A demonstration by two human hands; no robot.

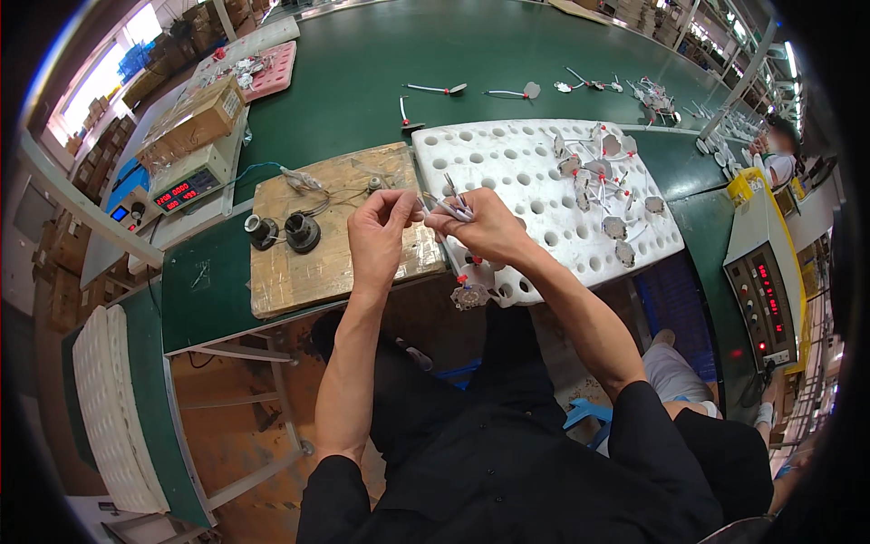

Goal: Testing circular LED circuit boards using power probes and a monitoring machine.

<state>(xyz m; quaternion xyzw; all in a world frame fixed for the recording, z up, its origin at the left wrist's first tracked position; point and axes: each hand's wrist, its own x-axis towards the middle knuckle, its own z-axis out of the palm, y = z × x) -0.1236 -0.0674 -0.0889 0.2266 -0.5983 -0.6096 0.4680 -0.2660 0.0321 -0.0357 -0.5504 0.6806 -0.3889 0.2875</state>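
My right hand [489, 228] is closed around a small bunch of white wires [459, 210], over the near left part of a white foam tray [536, 165]. Below that hand, a grey round part with a red piece [470, 296] hangs at the tray's front edge. Close beside it, my left hand [379, 234] pinches thumb and forefinger together by the wire ends. What sits in that pinch is too small to make out. Under my left hand lies a wooden board [349, 263] bearing a black round socket [302, 233] and a smaller black-and-white socket [262, 230].
Several wired grey discs [598, 172] lie on the tray's right side. More wired parts [526, 92] are scattered across the green table [362, 68]. A meter with red digits [188, 186] and a cardboard box [195, 118] stand left; another instrument [764, 304] stands right, near a seated person.
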